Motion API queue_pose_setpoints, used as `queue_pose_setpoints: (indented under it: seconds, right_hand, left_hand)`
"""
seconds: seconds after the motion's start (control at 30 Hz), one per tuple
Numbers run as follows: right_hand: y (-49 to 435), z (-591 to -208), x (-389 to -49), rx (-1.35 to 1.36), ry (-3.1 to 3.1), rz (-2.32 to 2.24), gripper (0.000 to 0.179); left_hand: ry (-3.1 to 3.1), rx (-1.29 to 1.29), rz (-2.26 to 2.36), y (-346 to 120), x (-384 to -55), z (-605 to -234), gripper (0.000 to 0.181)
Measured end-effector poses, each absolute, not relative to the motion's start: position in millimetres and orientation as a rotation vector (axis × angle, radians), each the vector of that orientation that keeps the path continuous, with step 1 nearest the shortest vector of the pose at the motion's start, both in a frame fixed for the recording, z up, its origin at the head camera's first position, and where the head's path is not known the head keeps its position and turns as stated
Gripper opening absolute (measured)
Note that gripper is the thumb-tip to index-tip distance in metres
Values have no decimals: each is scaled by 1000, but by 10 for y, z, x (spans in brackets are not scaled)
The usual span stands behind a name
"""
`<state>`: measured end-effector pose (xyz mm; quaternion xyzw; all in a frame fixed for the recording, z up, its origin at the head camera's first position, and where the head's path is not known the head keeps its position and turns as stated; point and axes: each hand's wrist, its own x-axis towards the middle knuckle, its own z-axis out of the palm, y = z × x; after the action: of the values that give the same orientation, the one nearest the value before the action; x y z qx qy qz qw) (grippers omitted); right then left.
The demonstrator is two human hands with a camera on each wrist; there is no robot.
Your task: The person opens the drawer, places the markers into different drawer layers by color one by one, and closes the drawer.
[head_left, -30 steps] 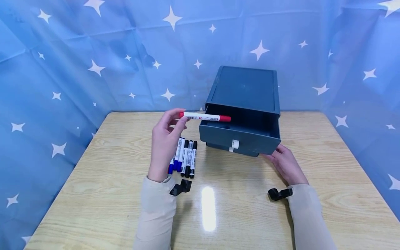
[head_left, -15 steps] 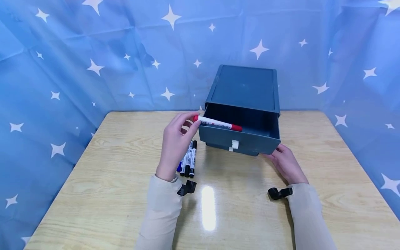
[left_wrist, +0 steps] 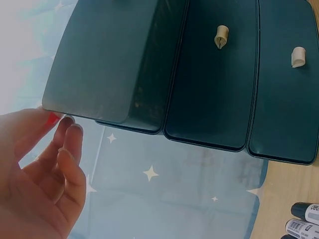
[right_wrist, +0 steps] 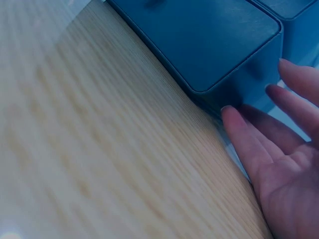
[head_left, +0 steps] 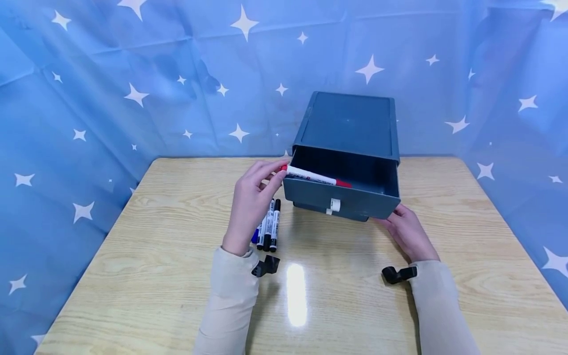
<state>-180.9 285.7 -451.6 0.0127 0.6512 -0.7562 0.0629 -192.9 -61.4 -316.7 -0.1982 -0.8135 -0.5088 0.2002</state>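
On the left, the person's left hand (head_left: 252,204) pinches one red-tipped end of a white plastic marker (head_left: 312,176) between thumb and fingers, nearly closed on it. The marker slants down to the right behind the front wall of a dark blue plastic drawer (head_left: 310,195), its far tip lower; whether that tip touches the drawer floor cannot be told. White markers with black and blue caps (head_left: 268,224) lie side by side below, on the pale wood-grain table (head_left: 133,256). Because only the end is pinched, the marker could pivot or catch on the drawer rim if the fingers loosen early. At right, the person's right hand (head_left: 407,234) holds nothing, its fingers mostly extended against the dark blue plastic cabinet (head_left: 348,121); if that support slackened, a knock on the pulled-out drawer might shift the cabinet. The head view shows the marker nearly whole, while the left wrist view reveals just a red sliver but adds two lower drawer fronts with pale tabs (left_wrist: 222,36). The right wrist view alone shows the fingertips beside the cabinet's lower side.
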Motion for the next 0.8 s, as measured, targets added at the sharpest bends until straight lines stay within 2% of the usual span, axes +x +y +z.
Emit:
queue_pose_setpoints:
  seconds: [0.8]
  right_hand:
    - [2862,-4534,-1812,26,1967,-2286,46]
  left_hand:
    - [-2246,-510,-1543,-594,-1920,-3171,24]
